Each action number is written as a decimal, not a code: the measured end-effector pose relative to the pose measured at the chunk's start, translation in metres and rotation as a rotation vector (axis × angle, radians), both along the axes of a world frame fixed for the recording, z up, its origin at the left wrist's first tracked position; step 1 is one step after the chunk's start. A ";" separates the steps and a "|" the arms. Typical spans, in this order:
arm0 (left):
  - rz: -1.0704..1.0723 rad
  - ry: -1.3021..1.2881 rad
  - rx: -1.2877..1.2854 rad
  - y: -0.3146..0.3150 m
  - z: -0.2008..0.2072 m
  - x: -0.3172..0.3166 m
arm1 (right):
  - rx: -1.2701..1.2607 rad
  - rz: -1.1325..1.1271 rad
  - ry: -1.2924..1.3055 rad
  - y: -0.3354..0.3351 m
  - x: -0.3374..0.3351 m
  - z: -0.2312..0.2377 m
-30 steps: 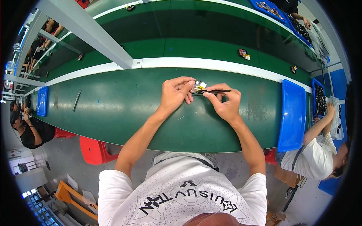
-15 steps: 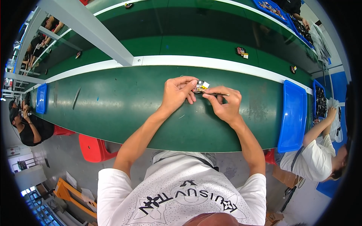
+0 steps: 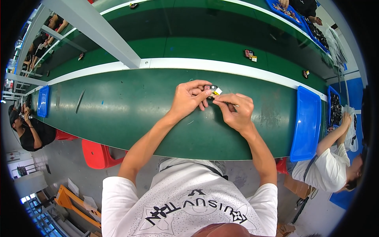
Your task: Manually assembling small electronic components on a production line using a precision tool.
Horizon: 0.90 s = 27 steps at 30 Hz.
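Note:
Above the green worktable (image 3: 138, 102), my left hand (image 3: 186, 98) is closed on a small electronic device (image 3: 211, 87) with a black casing, its thumb and fingers pinching the near side. A white and yellow piece (image 3: 217, 91) sticks out at the device's right side. My right hand (image 3: 239, 110) is pinched around a thin stick-like tool (image 3: 237, 105); only its end shows past the fingers. Those fingertips touch or nearly touch the device's lower right edge, and they hide the tool's working tip.
A blue tray (image 3: 306, 122) stands at the right, another blue tray (image 3: 43, 102) at the far left. A thin metal tool (image 3: 80, 101) lies on the table. Beyond the white rail, a similar device (image 3: 249, 54) rests on the green belt. A co-worker (image 3: 327, 168) sits at the right.
The device has tilted so that more of its black casing shows. My right hand has turned slightly, and less of the thin tool is visible. The devices on the belt have shifted slightly left.

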<state>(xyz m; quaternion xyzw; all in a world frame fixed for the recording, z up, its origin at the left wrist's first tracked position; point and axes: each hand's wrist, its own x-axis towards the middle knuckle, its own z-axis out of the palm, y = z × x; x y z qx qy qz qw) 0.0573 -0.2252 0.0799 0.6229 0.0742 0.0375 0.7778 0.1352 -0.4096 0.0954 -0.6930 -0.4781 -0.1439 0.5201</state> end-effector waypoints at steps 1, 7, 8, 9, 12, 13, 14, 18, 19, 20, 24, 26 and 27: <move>0.050 0.007 0.000 -0.002 0.001 0.000 | -0.003 -0.003 -0.014 0.000 0.000 0.000; 0.163 0.006 0.174 -0.015 0.001 -0.002 | -0.049 -0.018 -0.070 0.001 -0.001 -0.002; 0.187 0.002 0.209 -0.017 0.001 -0.002 | -0.047 -0.019 -0.078 0.001 -0.001 -0.004; 0.188 0.002 0.211 -0.017 0.000 -0.002 | -0.046 -0.019 -0.078 0.002 -0.001 -0.005; 0.219 -0.015 0.183 -0.019 -0.002 -0.001 | -0.032 -0.018 -0.081 0.003 0.000 -0.006; 0.231 -0.012 0.199 -0.019 -0.001 0.000 | -0.038 -0.016 -0.074 0.003 0.000 -0.006; 0.244 -0.009 0.216 -0.019 -0.001 0.000 | -0.044 -0.014 -0.067 0.003 0.001 -0.006; 0.241 0.014 0.233 -0.018 0.001 0.003 | -0.042 -0.023 -0.073 0.003 0.002 -0.005; 0.230 0.029 0.219 -0.016 0.000 0.005 | -0.058 -0.027 -0.042 0.003 0.002 -0.005; 0.218 0.044 0.206 -0.014 -0.001 0.008 | -0.074 -0.033 -0.012 0.003 0.004 -0.004; 0.294 0.057 0.236 0.019 0.003 0.045 | -0.014 -0.115 0.069 0.000 0.010 -0.002; 0.417 -0.011 0.351 0.044 0.008 0.075 | 0.061 -0.168 0.154 0.000 0.011 -0.002; 0.490 -0.043 0.487 0.060 0.007 0.089 | 0.060 -0.164 0.154 0.001 0.011 0.000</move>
